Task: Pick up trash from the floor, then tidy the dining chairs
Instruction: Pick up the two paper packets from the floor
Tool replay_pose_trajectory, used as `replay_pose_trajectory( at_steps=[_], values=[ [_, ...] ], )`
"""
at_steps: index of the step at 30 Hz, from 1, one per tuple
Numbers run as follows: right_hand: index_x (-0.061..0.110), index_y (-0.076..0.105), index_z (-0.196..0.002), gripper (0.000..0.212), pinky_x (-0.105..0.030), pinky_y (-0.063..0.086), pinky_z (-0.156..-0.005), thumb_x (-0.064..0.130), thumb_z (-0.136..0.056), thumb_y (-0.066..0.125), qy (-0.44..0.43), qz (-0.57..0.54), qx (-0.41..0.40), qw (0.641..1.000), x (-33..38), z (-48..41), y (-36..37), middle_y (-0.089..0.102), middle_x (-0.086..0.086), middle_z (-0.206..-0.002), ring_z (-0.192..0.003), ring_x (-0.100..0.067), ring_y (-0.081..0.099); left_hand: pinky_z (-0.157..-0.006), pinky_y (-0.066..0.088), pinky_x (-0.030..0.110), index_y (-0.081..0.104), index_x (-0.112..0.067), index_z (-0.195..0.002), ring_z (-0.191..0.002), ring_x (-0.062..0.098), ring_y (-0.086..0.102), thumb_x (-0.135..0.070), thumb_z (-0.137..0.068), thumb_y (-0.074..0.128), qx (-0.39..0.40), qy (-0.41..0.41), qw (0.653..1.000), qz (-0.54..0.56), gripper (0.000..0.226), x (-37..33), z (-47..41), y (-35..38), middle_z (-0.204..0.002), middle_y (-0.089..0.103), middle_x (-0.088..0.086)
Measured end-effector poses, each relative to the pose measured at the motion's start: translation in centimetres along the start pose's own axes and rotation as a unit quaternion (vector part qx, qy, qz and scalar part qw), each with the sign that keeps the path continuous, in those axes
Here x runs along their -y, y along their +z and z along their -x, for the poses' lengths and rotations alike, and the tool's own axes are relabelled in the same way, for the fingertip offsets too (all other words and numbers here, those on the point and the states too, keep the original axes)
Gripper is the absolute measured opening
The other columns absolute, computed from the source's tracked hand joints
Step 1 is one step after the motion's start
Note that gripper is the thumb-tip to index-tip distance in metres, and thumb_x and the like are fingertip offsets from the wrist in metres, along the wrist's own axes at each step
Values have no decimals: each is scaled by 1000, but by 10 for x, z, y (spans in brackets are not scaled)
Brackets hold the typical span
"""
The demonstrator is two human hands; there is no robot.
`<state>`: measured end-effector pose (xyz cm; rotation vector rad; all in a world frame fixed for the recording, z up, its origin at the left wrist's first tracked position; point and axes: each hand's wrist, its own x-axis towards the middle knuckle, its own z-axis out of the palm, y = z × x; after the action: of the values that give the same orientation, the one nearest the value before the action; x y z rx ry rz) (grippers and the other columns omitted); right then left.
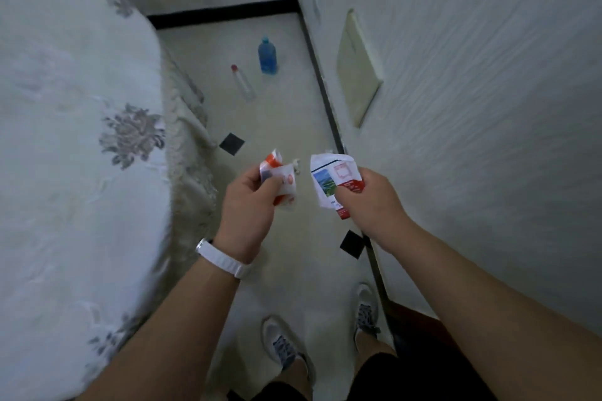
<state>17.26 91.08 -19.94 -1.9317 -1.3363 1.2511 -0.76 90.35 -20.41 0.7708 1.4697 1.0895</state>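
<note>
L hand [250, 202]: fingers and thumb curled round a crumpled orange-and-white plastic wrapper [284, 181], held at abt waist height above the floor. R hand [368, 202]: pinching a creased white paper packet w/ a green landscape picture and red panel [329, 176], thumb on top. The two hands are level and apart, not touching.

On the pale tiled floor [286, 114], further ahead: a blue plastic bottle [267, 55] standing upright, and near it a clear slim bottle w/ a red cap [243, 83] lying on its side. A small white scrap [296, 162] shows on the floor betw. the hands; can't tell what it is.

A bed w/ a white flowered cover [75, 107] runs along the L. A white textured wall [488, 75] is on the R, w/ a cream rectangular panel [356, 68] on it. White strap [221, 259] on L wrist.
</note>
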Motion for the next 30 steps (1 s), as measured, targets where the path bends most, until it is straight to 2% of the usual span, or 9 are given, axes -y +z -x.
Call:
replay_pose_trajectory(
  at_steps=[2, 7, 9, 12, 14, 16, 19, 22, 30],
  values=[
    [12, 67, -95, 18, -26, 52, -59, 9, -83, 55, -15, -2, -7, 1000, 27, 12, -7, 71, -7, -87, -68, -16, 65, -75, 59, 40, 72, -12, -99, -80, 26, 69, -1, -91, 57, 16, 23, 1000, 2, 20, -29, 12, -11, -88, 73, 7],
    [18, 67, -89, 16, -18, 49, -53, 7, -84, 55, -61, -22, -13, 998, 82, 26, -24, 70, -4, -87, -70, -13, 63, -68, 58, 32, 70, -12, -102, -82, 21, 68, -4, -90, 62, 3, 34, 999, 26, 16, -78, 21, -33, -92, 72, 8],
    [17, 66, -87, 15, -22, 51, -57, 7, -84, 56, -68, -22, -17, 997, 96, 22, -32, 70, -4, -86, -71, -15, 64, -64, 57, 30, 70, -13, -102, -84, 23, 69, -6, -91, 61, -7, 33, 999, 37, 17, -91, 16, -36, -96, 72, 10],
    [13, 67, -90, 14, -30, 52, -60, 8, -83, 56, -77, -15, -24, 997, 112, 1, -45, 70, -7, -85, -69, -17, 63, -69, 58, 36, 71, -12, -103, -92, 32, 70, -11, -88, 64, -31, 27, 998, 48, 17, -107, -2, -33, -98, 73, 13],
    [15, 68, -89, 14, -29, 52, -58, 7, -83, 56, -82, -24, -23, 996, 122, -22, -54, 70, -5, -83, -68, -17, 62, -75, 59, 43, 73, -15, -99, -93, 36, 69, -20, -80, 66, -44, 29, 998, 39, 21, -120, -20, -26, -97, 74, 14],
    [13, 68, -90, 16, -26, 50, -57, 6, -84, 56, -90, -37, -12, 995, 135, -52, -61, 70, -6, -84, -69, -15, 62, -79, 58, 47, 74, -17, -97, -94, 36, 69, -20, -81, 66, -55, 30, 998, 33, 19, -135, -44, -16, -96, 74, 13],
    [15, 69, -91, 16, -24, 52, -57, 6, -86, 56, -106, -42, 19, 993, 163, -103, -69, 70, -5, -84, -73, -17, 66, -65, 59, 36, 72, -15, -102, -85, 27, 70, -10, -92, 59, -94, 40, 994, 28, 17, -162, -83, 0, -92, 73, 8],
    [27, 63, -79, 21, -18, 51, -54, 8, -88, 57, -138, -46, 57, 988, 201, -150, -79, 68, 3, -79, -70, -11, 64, -59, 55, 26, 69, -15, -104, -84, 24, 68, -10, -93, 57, -135, 52, 989, 10, 18, -195, -120, 15, -95, 72, 9],
    [14, 68, -89, 11, -16, 47, -48, 11, -87, 58, -199, -34, 95, 975, 291, -242, -98, 70, -3, -81, -65, -14, 62, -80, 59, 44, 70, -12, -107, -93, 29, 68, -7, -93, 56, -204, 103, 973, 43, 20, -268, -187, 27, -103, 71, 13]
  ],
)
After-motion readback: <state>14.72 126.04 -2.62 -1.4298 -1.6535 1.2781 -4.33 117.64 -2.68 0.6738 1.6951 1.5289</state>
